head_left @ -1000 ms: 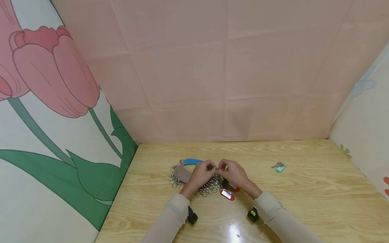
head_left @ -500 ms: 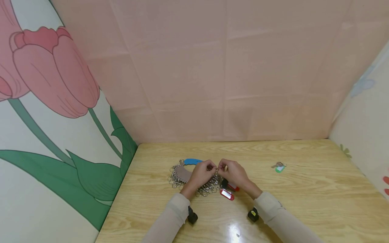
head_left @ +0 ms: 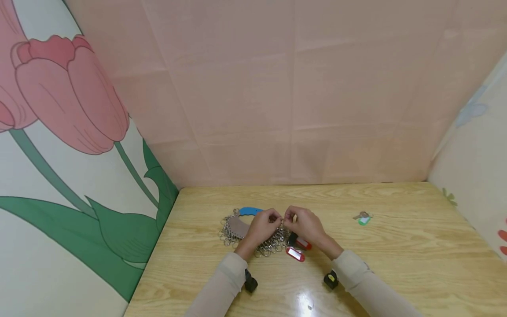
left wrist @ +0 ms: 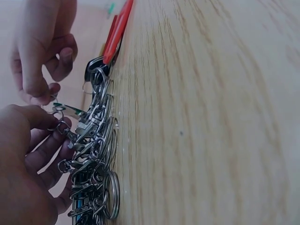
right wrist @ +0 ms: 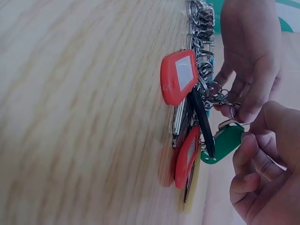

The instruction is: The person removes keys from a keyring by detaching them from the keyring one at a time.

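Observation:
My left hand [head_left: 261, 228] pinches a small metal key ring [right wrist: 233, 110] at the end of a row of clasps. That row hangs from a curved key holder [head_left: 239, 226] with a grey plate and a blue part [head_left: 251, 211]. Close by, my right hand [head_left: 305, 225] pinches the thin metal ring of a green key tag [right wrist: 225, 144]; the fingertips of both hands almost meet. Whether the two rings are linked cannot be told. Red key tags [right wrist: 180, 77] and a black-headed key [right wrist: 201, 123] lie beside the holder, below my right hand.
A key with a green and white tag [head_left: 365, 219] lies apart on the wooden table [head_left: 396, 255], to the right. Behind the table stands a pink-covered wall [head_left: 253, 110]. A tulip-printed panel [head_left: 75, 105] borders the left side.

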The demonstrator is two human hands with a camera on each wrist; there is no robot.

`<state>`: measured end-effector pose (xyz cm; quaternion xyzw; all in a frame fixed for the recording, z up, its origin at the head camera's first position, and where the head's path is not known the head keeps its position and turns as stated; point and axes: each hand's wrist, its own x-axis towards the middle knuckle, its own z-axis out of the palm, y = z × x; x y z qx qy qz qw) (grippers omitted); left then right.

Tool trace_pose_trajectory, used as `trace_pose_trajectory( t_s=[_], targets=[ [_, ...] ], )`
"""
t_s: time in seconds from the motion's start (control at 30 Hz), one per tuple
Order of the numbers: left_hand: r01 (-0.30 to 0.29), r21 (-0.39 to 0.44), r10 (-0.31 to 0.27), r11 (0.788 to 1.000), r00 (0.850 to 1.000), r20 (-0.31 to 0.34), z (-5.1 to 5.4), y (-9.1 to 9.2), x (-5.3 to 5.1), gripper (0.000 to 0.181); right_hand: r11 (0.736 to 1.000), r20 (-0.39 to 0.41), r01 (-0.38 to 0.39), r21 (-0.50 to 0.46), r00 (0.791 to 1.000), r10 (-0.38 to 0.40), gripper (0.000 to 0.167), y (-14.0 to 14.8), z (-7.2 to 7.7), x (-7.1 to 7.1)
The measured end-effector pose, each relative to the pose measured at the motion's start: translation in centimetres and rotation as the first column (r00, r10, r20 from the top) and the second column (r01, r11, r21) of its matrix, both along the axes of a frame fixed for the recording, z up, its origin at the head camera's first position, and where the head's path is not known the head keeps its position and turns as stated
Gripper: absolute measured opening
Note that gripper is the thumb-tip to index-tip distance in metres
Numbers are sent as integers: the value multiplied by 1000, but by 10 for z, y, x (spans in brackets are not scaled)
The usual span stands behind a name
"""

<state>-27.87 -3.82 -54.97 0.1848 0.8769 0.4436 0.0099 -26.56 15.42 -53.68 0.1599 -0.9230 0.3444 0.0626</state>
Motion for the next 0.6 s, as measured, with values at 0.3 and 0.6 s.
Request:
trace_pose_trajectory(
  t_s=[0.3,0.6],
  targets=[
    [4,17,-4,1000,1000,2,-1,-2,0,9,999,17,31,-8,999,-31,7,0,2,1],
    [-10,12,10,1000,1000,0,1,-2,1,7,999,3,44,1,999,-44,7,0,9,3]
  ],
)
